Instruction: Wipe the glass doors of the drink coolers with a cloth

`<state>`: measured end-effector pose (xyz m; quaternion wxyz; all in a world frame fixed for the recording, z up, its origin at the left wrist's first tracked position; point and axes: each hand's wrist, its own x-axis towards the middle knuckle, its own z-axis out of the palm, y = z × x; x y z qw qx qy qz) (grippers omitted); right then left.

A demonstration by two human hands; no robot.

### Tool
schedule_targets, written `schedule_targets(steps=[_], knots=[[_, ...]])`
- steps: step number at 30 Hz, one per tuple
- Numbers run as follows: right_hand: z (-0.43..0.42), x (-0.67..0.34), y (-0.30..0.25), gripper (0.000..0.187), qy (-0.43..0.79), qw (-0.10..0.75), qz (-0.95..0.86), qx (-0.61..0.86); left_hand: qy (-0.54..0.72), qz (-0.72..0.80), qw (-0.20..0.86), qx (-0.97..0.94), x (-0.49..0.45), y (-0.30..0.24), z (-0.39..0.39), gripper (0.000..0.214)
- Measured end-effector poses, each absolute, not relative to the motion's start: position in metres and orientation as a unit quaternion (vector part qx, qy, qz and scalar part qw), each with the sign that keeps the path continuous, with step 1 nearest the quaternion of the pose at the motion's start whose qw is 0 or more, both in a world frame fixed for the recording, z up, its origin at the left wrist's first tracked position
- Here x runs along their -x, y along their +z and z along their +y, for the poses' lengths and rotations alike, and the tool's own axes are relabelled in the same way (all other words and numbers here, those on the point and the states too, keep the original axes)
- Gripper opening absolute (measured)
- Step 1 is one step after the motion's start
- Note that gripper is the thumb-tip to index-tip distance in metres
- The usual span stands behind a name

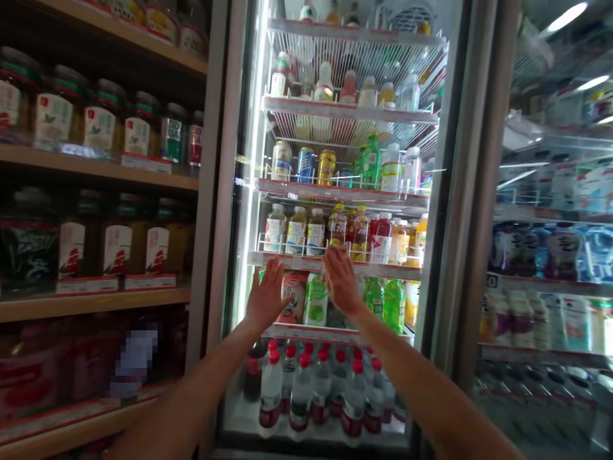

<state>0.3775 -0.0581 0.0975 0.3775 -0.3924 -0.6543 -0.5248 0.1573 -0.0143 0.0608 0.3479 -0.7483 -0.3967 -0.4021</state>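
My left hand (268, 291) is raised before a lit drinks fridge, fingers stretched up and apart, holding nothing. Just behind it stand a pink-red bottle (294, 300) and a green-and-white bottle (316, 300). To its right, my right hand (342, 281) is also raised, its fingers pointing up and closer together; nothing shows in it. It covers part of the shelf edge (297, 262) below a row of tea bottles (316, 231). Green bottles (393, 305) stand to its right. Whether either hand touches the fridge front, I cannot tell.
Red-capped bottles (301, 390) fill the fridge bottom; cans (327, 167) and more bottles stand higher up. At the left, wooden shelves (96, 165) hold jars and drinks. A metal frame (483, 191) separates another glass-fronted fridge (555, 287) at the right.
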Motion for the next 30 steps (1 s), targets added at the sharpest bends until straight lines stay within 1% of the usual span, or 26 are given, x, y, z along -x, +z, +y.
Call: schedule_targets(steps=[2, 3, 4, 8, 10, 11, 13, 17, 18, 19, 20, 23, 25, 27, 30], knots=[[-0.054, -0.360, 0.088, 0.048, -0.518, 0.318, -0.705, 0.365, -0.396, -0.394, 0.347, 0.753, -0.152, 0.063, -0.016, 0.075], [-0.054, -0.359, 0.088, 0.048, -0.519, 0.315, -0.706, 0.363, -0.396, -0.399, 0.345, 0.752, -0.149, 0.064, -0.016, 0.075], [-0.055, -0.361, 0.091, 0.049, -0.523, 0.329, -0.693, 0.370, -0.399, -0.409, 0.341, 0.746, -0.144, 0.064, -0.016, 0.074], [-0.056, -0.380, 0.118, 0.052, -0.527, 0.438, -0.593, 0.422, -0.398, -0.447, 0.323, 0.733, -0.126, 0.062, -0.014, 0.072], [-0.053, -0.376, 0.124, 0.053, -0.521, 0.462, -0.574, 0.432, -0.382, -0.446, 0.322, 0.743, -0.120, 0.061, -0.012, 0.071], [-0.051, -0.369, 0.122, 0.053, -0.520, 0.459, -0.578, 0.430, -0.377, -0.443, 0.322, 0.747, -0.119, 0.061, -0.012, 0.071], [-0.046, -0.350, 0.111, 0.052, -0.523, 0.419, -0.616, 0.414, -0.372, -0.437, 0.322, 0.753, -0.116, 0.060, -0.012, 0.071], [-0.035, -0.313, 0.090, 0.047, -0.528, 0.277, -0.732, 0.331, -0.381, -0.449, 0.313, 0.745, -0.105, 0.060, -0.012, 0.066], [-0.032, -0.308, 0.092, 0.047, -0.525, 0.258, -0.746, 0.317, -0.386, -0.462, 0.308, 0.737, -0.099, 0.060, -0.011, 0.066], [-0.029, -0.304, 0.097, 0.047, -0.522, 0.258, -0.750, 0.315, -0.388, -0.474, 0.304, 0.730, -0.093, 0.060, -0.011, 0.065], [-0.026, -0.301, 0.104, 0.047, -0.519, 0.275, -0.741, 0.325, -0.387, -0.484, 0.301, 0.725, -0.087, 0.059, -0.011, 0.065], [-0.016, -0.290, 0.131, 0.049, -0.502, 0.381, -0.675, 0.382, -0.371, -0.494, 0.300, 0.727, -0.068, 0.057, -0.010, 0.063], [-0.011, -0.278, 0.137, 0.048, -0.495, 0.415, -0.654, 0.394, -0.367, -0.496, 0.301, 0.727, -0.059, 0.055, -0.010, 0.062], [-0.008, -0.265, 0.128, 0.047, -0.498, 0.384, -0.683, 0.372, -0.370, -0.497, 0.301, 0.726, -0.052, 0.054, -0.011, 0.062], [-0.006, -0.244, 0.108, 0.044, -0.505, 0.277, -0.761, 0.299, -0.378, -0.494, 0.300, 0.723, -0.043, 0.055, -0.010, 0.065]])
